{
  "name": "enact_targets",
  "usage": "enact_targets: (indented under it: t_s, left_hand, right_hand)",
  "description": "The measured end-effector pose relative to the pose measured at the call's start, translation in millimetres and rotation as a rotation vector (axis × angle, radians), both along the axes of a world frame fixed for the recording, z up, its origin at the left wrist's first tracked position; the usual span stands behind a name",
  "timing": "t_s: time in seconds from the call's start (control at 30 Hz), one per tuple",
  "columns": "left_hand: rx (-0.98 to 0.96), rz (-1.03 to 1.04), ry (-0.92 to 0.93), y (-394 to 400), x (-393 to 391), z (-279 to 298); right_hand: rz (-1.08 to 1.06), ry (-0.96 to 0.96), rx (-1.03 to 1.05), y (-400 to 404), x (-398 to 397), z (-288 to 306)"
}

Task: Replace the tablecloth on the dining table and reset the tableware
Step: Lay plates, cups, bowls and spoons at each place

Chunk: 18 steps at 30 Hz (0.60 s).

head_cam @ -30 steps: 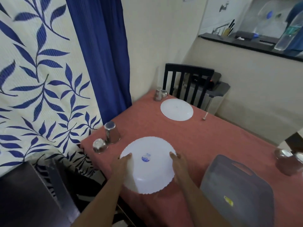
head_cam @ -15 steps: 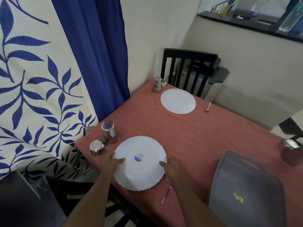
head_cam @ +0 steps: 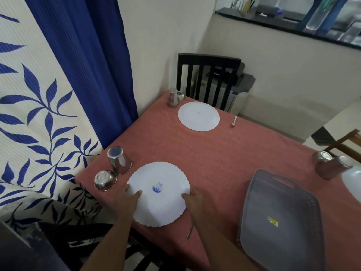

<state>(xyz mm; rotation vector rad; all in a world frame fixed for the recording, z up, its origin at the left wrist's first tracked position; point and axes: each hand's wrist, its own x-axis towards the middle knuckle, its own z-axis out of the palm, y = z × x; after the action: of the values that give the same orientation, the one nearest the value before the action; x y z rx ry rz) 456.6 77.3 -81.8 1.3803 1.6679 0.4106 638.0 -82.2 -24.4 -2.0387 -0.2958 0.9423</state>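
So the counter (head_cam: 224, 153) is covered in a salmon-pink tablecloth (head_cam: 172, 145), and that takes up most of the view. To the left hangs a big leaf-print curtain (head_cam: 39, 114) with a solid blue one (head_cam: 88, 65) beside it. On the right side of the cloth sits a grey plastic tray (head_cam: 281, 222), flipped bottom-up with a yellow sticker on it. A dark slatted chair (head_cam: 207, 75) stands at the far end.

The scalloped white plate (head_cam: 158, 194) lies upside down near the close edge, blue label showing. The left hand (head_cam: 127, 198) has its fingers lying on the plate's left rim, and the right hand (head_cam: 195, 200) touches the right rim; both look fairly flat rather than wrapped around it.

A second plain white plate (head_cam: 198, 116) sits at the far setting. An inverted steel tumbler (head_cam: 118, 160) and a small steel bowl (head_cam: 105, 179), also inverted, stand just left of the near plate. A spoon (head_cam: 190, 231) lies just right of it, partly under the right wrist.
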Motion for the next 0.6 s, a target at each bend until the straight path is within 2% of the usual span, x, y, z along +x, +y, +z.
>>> enact_targets:
  t_s: [0.13,0.37,0.5,0.6]
  left_hand:
    - [0.052,-0.089,0.082,-6,1,0]
    - [0.045,-0.252,0.175,-5,5,6]
    - [0.086,-0.280,0.173,-12,13,24]
    - [0.238,-0.234,0.078,-27,33,45]
  right_hand:
    - [-0.042,0.065,0.049,-3,-4,-2]
    - [0.076,0.105,0.014,-12,-9,8]
    - [0.176,-0.085,-0.026,-34,-6,25]
    - [0.133,-0.197,-0.054,-58,0,42]
